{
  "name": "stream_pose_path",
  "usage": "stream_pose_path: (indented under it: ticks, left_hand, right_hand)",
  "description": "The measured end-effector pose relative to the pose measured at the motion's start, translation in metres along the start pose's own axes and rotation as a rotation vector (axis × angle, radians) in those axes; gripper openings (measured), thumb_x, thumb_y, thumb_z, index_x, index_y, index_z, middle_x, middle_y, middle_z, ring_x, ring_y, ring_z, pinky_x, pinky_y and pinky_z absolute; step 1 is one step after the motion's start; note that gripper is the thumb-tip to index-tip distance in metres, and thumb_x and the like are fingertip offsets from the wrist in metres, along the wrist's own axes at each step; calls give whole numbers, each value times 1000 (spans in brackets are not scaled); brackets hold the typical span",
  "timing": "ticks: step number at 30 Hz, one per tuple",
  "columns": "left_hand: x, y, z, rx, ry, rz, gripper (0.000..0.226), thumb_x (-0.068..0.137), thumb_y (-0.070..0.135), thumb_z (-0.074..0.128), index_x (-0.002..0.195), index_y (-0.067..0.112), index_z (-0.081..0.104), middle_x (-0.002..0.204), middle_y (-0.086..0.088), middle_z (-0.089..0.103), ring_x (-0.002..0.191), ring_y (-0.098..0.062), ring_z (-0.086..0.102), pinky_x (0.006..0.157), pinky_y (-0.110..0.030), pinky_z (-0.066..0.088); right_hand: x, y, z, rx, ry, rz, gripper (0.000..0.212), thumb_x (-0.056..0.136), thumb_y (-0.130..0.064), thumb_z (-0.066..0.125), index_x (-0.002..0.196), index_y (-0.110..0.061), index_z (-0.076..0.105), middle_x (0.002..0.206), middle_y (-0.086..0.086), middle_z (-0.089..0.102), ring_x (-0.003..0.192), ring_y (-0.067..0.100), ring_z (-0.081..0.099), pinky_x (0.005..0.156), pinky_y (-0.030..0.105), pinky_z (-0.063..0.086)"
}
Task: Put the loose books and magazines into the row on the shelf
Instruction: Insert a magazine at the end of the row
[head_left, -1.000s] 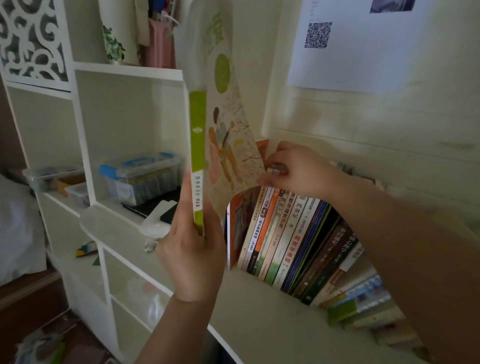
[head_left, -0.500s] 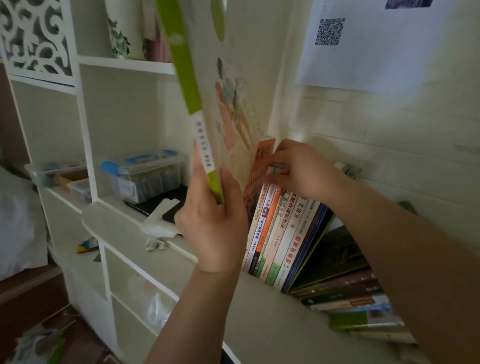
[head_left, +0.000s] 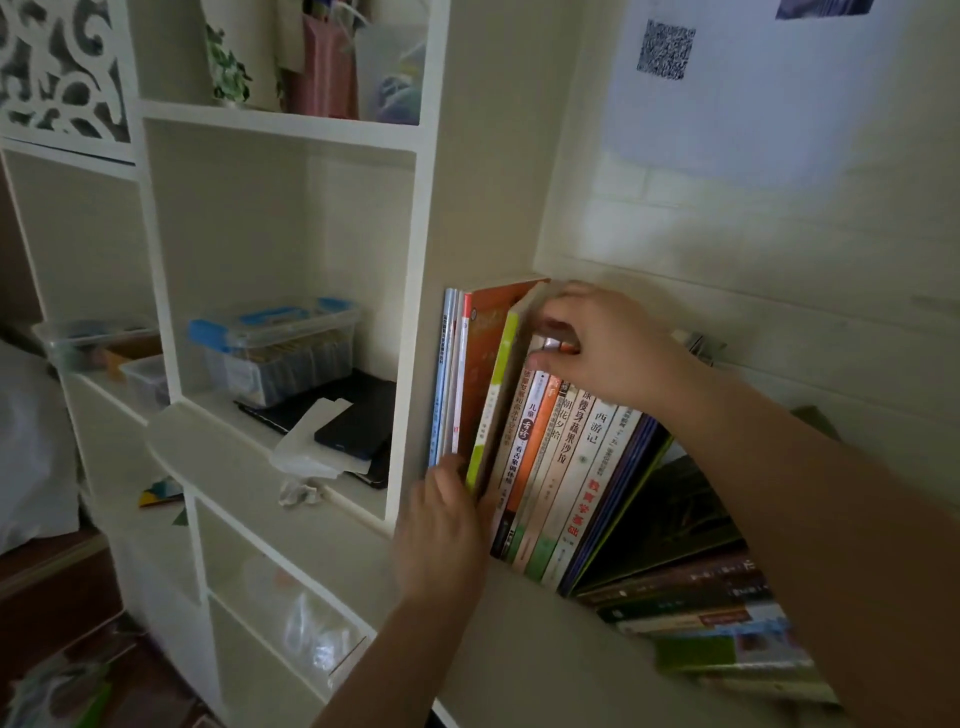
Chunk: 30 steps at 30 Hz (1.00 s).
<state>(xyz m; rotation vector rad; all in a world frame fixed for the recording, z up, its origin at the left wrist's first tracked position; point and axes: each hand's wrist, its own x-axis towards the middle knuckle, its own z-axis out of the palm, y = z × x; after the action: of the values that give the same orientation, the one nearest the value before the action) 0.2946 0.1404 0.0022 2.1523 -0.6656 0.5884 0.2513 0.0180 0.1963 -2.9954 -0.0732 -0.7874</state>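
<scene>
The left hand (head_left: 441, 530) presses its grip against the lower spine of the green-spined book (head_left: 493, 395), fingers together on it, seating it upright in the row of books (head_left: 561, 467). The right hand (head_left: 608, 348), above that grip, pinches the top edges of the neighbours, holding the gap. Best to push squarely, keeping the leaning books beyond from sliding onto the flat stack (head_left: 701, 613).

A: Anyone spotting gloves or rings on the left hand (head_left: 441, 525)?

B: Nope, the right hand (head_left: 602, 348) is showing bare too, and both forearms are running uncovered, no sleeves, no watch.
</scene>
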Motion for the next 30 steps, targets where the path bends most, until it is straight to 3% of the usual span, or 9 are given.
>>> stream_pose_path:
  ticks: [2, 5, 8, 12, 14, 19, 22, 27, 30]
  left_hand:
    - [4, -5, 6, 119, 80, -28, 63, 84, 62, 36, 118, 10, 39, 103, -12, 59, 86, -23, 58, 72, -32, 48]
    - [14, 2, 13, 205, 106, -58, 92, 76, 73, 31, 134, 2, 34, 125, -19, 51, 110, -32, 52, 92, -42, 45]
    - [19, 12, 27, 207, 76, -71, 97, 77, 73, 26, 141, 0, 22, 135, -22, 37, 121, -37, 45, 100, -49, 35]
    - [14, 6, 32, 152, 64, -55, 95, 82, 73, 19, 144, 2, 12, 142, -22, 30, 127, -35, 34, 102, -49, 25]
    - [5, 0, 33, 98, 72, -3, 95, 82, 71, 26, 146, 3, 8, 147, -21, 27, 134, -32, 27, 108, -46, 22]
    - [-6, -8, 45, 90, 19, 101, 94, 85, 73, 19, 146, 7, -9, 155, -11, -8, 142, -27, 0, 111, -49, 19]
    - [-4, -14, 51, 125, -9, 89, 96, 84, 74, 18, 145, 7, -14, 153, -8, -20, 142, -25, -8, 112, -48, 17]
    - [-4, -17, 51, 122, -15, 79, 98, 82, 75, 21, 145, 7, -12, 154, -12, -12, 141, -25, -10, 113, -48, 17]
    - [-3, -17, 48, 114, -32, 85, 99, 81, 75, 20, 145, 7, -11, 151, -11, -4, 142, -27, -11, 103, -56, 21]
  right_hand:
    - [-1, -1, -1, 52, -1, 30, 53, 79, -36, 70, 125, -19, 50, 111, -4, 58, 93, 8, 54, 76, 23, 41]
    - [-3, -4, -2, 61, -40, 55, 78, 75, -58, 61, 140, -31, 29, 116, -5, 53, 98, 11, 53, 84, 30, 45]
    - [2, -12, 1, -58, -32, 42, 69, 79, -69, 43, 137, -33, 37, 127, -3, 53, 106, 13, 53, 85, 32, 44]
    - [20, -21, 3, -189, 37, 65, 46, 88, -56, 46, 119, -21, 46, 87, -9, 54, 66, 7, 46, 53, 22, 31]
    - [28, -27, 7, -217, 75, 81, 41, 89, -52, 49, 114, -20, 46, 77, -11, 46, 61, 8, 43, 49, 22, 26]
    - [43, -36, 22, -243, 115, 106, 50, 84, -57, 52, 115, -17, 46, 93, -2, 61, 78, 20, 58, 63, 29, 38]
    - [42, -32, 21, -192, 102, 108, 52, 81, -58, 55, 113, -17, 48, 97, -1, 62, 74, 16, 51, 63, 28, 35]
    - [30, -32, -7, 147, -130, 160, 53, 90, -48, 48, 137, -26, 39, 128, -1, 56, 95, 10, 53, 72, 22, 38]
    - [-13, 5, -57, 121, 131, 291, 43, 90, -46, 49, 132, -34, 46, 131, -5, 50, 104, 13, 51, 82, 26, 38]
